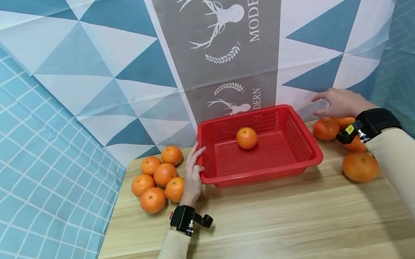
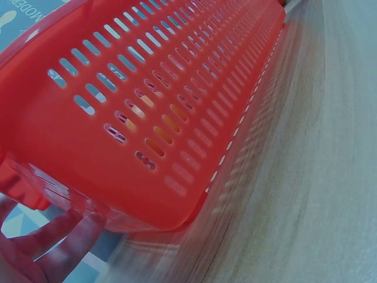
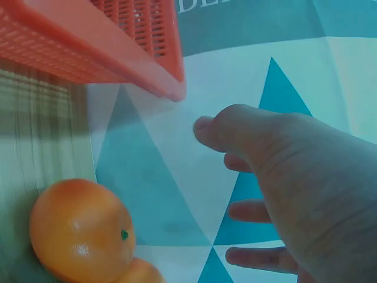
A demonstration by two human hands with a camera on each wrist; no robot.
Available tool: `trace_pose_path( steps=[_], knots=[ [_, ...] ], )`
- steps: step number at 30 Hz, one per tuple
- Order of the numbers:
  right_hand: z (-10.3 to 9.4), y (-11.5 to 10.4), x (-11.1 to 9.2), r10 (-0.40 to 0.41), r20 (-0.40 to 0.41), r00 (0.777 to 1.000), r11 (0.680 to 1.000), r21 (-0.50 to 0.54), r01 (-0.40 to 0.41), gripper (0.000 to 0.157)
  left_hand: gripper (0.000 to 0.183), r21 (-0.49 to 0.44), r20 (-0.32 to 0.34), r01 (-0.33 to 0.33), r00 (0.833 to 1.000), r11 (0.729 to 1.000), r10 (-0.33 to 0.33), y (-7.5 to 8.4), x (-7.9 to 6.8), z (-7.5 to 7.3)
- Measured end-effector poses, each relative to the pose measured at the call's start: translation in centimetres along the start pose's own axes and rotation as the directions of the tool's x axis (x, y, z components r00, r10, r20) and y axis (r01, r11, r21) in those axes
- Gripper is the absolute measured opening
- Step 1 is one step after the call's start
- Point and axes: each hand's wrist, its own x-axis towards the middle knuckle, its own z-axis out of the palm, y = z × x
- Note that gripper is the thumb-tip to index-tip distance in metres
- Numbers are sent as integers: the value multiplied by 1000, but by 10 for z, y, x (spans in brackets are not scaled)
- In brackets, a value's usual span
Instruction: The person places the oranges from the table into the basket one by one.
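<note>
Head view: right hand [image 1: 339, 103] hangs above an orange [image 1: 326, 128] near the table's [image 1: 268, 231] far right corner, fingers apart, holding nothing, basket [image 1: 264, 171] to its left, long axis along the far edge; left wrist view: left hand [image 2: 65, 250] touches basket end; right wrist view: orange apart from fingers.

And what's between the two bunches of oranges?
The red basket, one orange inside it, and the left hand at its edge; the head view shows that.
</note>
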Motion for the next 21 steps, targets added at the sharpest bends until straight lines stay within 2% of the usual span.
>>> trace_pose_path(
  steps=[8,13,16,21],
  knots=[
    [3,3,-3,8,56,998,996,85,-12,66,68,-18,12,47,999,999,-47,1,0,0],
    [9,5,-2,1,131,991,990,138,-19,72,69,-14,7,43,999,999,-42,3,-1,0],
    [12,7,-1,-32,172,985,987,160,4,71,69,-10,5,38,999,999,-38,2,0,0],
    [19,9,1,-101,171,980,987,143,77,61,69,-13,6,42,999,999,-42,5,-1,-1]
  ],
)
